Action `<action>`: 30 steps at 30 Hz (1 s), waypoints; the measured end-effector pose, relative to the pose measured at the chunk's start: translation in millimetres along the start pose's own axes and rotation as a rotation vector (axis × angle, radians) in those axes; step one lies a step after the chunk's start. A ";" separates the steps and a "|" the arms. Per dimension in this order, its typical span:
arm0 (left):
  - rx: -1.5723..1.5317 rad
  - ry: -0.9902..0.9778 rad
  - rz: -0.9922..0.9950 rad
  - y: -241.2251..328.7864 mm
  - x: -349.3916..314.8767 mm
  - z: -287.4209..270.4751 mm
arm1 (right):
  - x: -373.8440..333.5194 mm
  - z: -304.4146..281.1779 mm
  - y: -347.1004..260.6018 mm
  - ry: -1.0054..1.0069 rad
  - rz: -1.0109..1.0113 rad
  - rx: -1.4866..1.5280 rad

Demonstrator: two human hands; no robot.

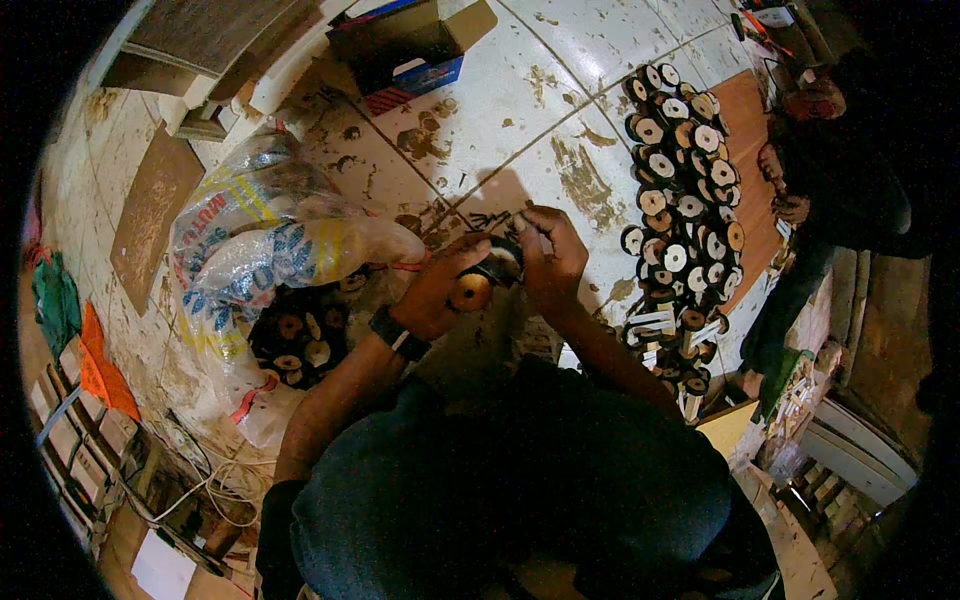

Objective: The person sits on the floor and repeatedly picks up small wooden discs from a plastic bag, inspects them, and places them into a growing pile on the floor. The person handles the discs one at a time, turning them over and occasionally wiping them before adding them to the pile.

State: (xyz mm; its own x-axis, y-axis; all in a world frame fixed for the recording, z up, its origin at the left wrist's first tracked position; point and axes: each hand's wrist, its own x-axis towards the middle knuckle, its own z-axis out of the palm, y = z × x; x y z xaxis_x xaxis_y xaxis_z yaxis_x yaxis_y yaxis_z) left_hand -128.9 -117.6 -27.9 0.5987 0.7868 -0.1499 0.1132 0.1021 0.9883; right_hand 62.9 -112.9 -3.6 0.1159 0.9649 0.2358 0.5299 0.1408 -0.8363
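My left hand [432,298], a dark band on its wrist, is closed round a small wooden wheel [470,292] with a dark rim and a hole in its middle. A second round piece, dark with a pale top, shows just beyond it, partly covered by my fingers. Beside it, my right hand [556,262] is closed in a pinch; what sits between its fingertips is too small to make out. Several small dark nails or screws [490,219] lie on the floor just past my hands. To the left, a printed plastic sack [300,250] lies open with more wheels [290,328] at its mouth.
Many similar wheels [675,257] stand in rows at the right, next to a brown board [745,180]. Another person [840,170] sits beyond them. An open cardboard box [405,60] is at the far side. Cables [225,490] and an orange cloth [105,365] lie left.
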 end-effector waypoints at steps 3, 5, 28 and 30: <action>0.259 -0.037 0.016 4.5 3.3 1.7 | 3.6 5.4 11.1 0.026 0.094 0.062; -0.027 -0.029 -0.241 8.0 7.1 3.6 | 6.3 9.8 16.9 0.043 0.078 0.058; -0.101 0.298 -0.240 25.9 16.4 17.1 | 3.2 -20.9 14.1 -0.040 0.681 0.522; 0.307 0.273 -0.006 30.7 17.6 12.4 | 9.0 -20.8 14.8 -0.121 0.681 0.597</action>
State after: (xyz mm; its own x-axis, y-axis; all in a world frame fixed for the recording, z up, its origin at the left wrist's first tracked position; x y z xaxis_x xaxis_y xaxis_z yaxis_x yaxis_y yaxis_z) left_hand -105.0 -108.2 -0.5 0.3700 0.9234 -0.1019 0.3719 -0.0467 0.9271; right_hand 89.2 -106.7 -3.6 0.1371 0.8935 -0.4277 -0.1472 -0.4086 -0.9008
